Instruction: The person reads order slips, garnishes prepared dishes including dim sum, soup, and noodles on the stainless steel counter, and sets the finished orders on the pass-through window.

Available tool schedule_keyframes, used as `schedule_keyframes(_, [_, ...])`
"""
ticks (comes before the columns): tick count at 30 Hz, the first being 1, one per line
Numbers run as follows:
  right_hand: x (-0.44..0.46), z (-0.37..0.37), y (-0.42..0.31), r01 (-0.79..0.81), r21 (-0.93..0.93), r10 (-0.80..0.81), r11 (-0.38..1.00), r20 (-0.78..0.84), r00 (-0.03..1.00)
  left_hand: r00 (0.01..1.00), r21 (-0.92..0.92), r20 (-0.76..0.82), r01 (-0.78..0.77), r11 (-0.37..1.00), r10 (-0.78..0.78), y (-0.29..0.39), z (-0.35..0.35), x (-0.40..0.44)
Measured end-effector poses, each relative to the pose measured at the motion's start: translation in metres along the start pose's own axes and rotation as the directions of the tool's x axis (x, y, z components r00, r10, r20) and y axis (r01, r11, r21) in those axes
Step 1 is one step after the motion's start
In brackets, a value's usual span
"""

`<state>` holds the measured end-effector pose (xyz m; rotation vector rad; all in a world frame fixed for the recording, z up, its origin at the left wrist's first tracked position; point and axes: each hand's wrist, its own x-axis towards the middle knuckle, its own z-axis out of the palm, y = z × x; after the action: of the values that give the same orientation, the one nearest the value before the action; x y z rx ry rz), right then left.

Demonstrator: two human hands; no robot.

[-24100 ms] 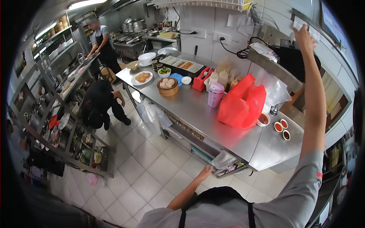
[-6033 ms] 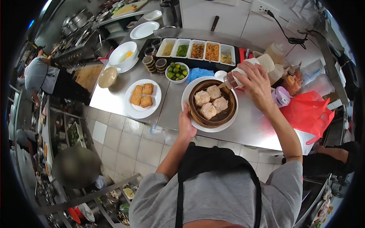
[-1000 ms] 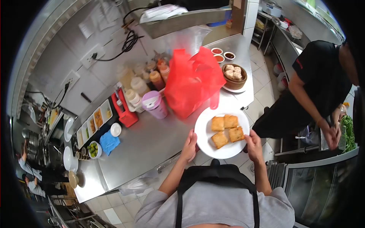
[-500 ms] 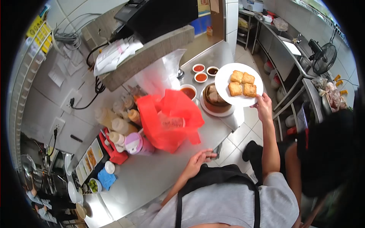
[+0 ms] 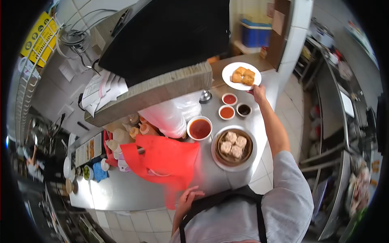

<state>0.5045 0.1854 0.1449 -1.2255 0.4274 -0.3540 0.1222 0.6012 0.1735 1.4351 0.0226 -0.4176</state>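
Observation:
My right hand (image 5: 258, 94) grips the rim of a white plate (image 5: 227, 77), held out over the far end of the steel counter. Several golden fried square cakes (image 5: 243, 75) sit together on it. My left hand (image 5: 189, 198) is near the counter's front edge, fingers extended and nothing in them, close to a red plastic bag (image 5: 162, 160). Between my arms a round bamboo steamer (image 5: 219, 152) of dumplings (image 5: 236, 144) rests on a white plate. Beyond it stand a bowl of reddish sauce (image 5: 200, 128) and small cups of red sauce (image 5: 226, 112) and dark sauce (image 5: 244, 109).
A ledge (image 5: 154, 91) with papers (image 5: 106, 90) and a black screen (image 5: 170, 36) overhangs the counter. Squeeze bottles (image 5: 146, 129), a metal bell (image 5: 206, 96) and a blue cloth (image 5: 99, 171) stand or lie along it. Another person (image 5: 35, 168) is at far left.
My right hand has carried the plate of fried cakes forward, past the steamer and sauce cups, uncovering the dumplings. The view has shifted, and the person at my right is out of sight.

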Motion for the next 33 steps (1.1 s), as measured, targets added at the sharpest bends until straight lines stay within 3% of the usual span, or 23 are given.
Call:
schedule_keyframes(5, [0.078, 0.022, 0.029, -0.074, -0.034, 0.074, 0.997, 0.027, 0.997, 0.913, -0.063, -0.406, 0.007, 0.998, -0.032, -0.019, 0.041, -0.023])
schedule_keyframes(8, [0.103, 0.026, 0.054, -0.114, 0.105, 0.119, 0.988, -0.045, 0.992, 0.829, -0.093, -0.555, 0.018, 0.995, -0.068, -0.024, 0.061, -0.031])
schedule_keyframes(11, [0.1, 0.014, 0.039, -0.31, -0.101, 0.322, 0.945, 0.146, 0.935, 0.782, -0.074, -0.621, 0.016, 0.997, -0.058, -0.027, 0.075, -0.029])
schedule_keyframes(12, [0.091, 0.012, 0.036, -0.15, -0.39, 0.214, 0.909, 0.126, 0.969, 0.772, -0.043, -0.634, 0.02, 0.999, -0.043, -0.025, 0.08, -0.027])
schedule_keyframes(13, [0.076, 0.017, 0.033, 0.115, -0.622, 0.006, 0.775, 0.19, 0.982, 0.766, -0.012, -0.643, 0.017, 1.0, -0.02, -0.024, 0.083, -0.022])
schedule_keyframes(14, [0.048, 0.03, 0.026, 0.346, -0.781, -0.169, 0.52, 0.303, 0.938, 0.753, -0.017, -0.658, 0.029, 0.999, -0.033, -0.022, 0.086, -0.018])
schedule_keyframes(15, [0.012, 0.053, 0.015, 0.557, -0.739, -0.318, 0.379, 0.462, 0.828, 0.741, -0.019, -0.67, 0.036, 0.999, -0.04, -0.026, 0.086, -0.014])
schedule_keyframes(16, [-0.001, 0.073, 0.024, 0.681, -0.665, -0.243, 0.307, 0.637, 0.731, 0.732, -0.02, -0.679, 0.051, 0.998, -0.051, -0.029, 0.088, -0.013])
schedule_keyframes(17, [-0.046, 0.1, -0.02, 0.78, -0.597, -0.046, 0.187, 0.788, 0.614, 0.742, 0.0, -0.669, 0.056, 0.998, -0.041, -0.031, 0.089, -0.01])
schedule_keyframes(18, [-0.038, 0.115, 0.017, 0.93, -0.276, -0.334, 0.242, 0.876, 0.347, 0.754, 0.026, -0.656, 0.059, 0.998, -0.028, -0.03, 0.089, -0.008])
schedule_keyframes(20, [-0.038, 0.141, 0.035, 0.959, -0.281, -0.081, 0.034, 0.956, 0.283, 0.752, 0.057, -0.659, 0.046, 0.997, 0.003, -0.027, 0.089, -0.005])
schedule_keyframes(23, [-0.037, 0.154, 0.031, 0.946, -0.323, 0.159, -0.044, 0.932, 0.325, 0.707, 0.043, -0.707, 0.012, 0.999, 0.022, -0.028, 0.092, -0.008])
schedule_keyframes(24, [-0.041, 0.15, 0.02, 0.955, -0.295, 0.054, -0.03, 0.953, 0.297, 0.694, 0.022, -0.72, 0.008, 1.0, 0.01, -0.033, 0.092, -0.01])
schedule_keyframes(27, [-0.026, 0.125, 0.008, 0.939, -0.264, -0.394, 0.218, 0.857, 0.332, 0.681, 0.015, -0.732, 0.0, 1.0, 0.011, -0.036, 0.091, -0.016])
schedule_keyframes(29, [-0.012, 0.083, 0.01, 0.729, -0.604, -0.428, 0.322, 0.594, 0.681, 0.668, 0.017, -0.744, -0.02, 1.0, 0.026, -0.037, 0.088, -0.017])
schedule_keyframes(30, [0.0, 0.061, 0.004, 0.525, -0.738, -0.287, 0.423, 0.441, 0.851, 0.656, 0.01, -0.754, -0.03, 0.999, 0.027, -0.039, 0.085, -0.018])
schedule_keyframes(31, [0.036, 0.029, 0.036, 0.506, -0.738, -0.434, 0.446, 0.316, 0.844, 0.645, 0.001, -0.764, -0.038, 0.999, 0.025, -0.041, 0.084, -0.02])
schedule_keyframes(32, [0.04, -0.004, 0.012, -0.042, -0.561, 0.103, 0.827, 0.077, 0.992, 0.635, -0.012, -0.773, -0.045, 0.999, 0.019, -0.04, 0.082, -0.021])
schedule_keyframes(33, [0.089, -0.028, 0.059, -0.214, -0.31, 0.246, 0.926, 0.069, 0.967, 0.64, -0.006, -0.768, -0.047, 0.999, 0.025, -0.04, 0.08, -0.02])
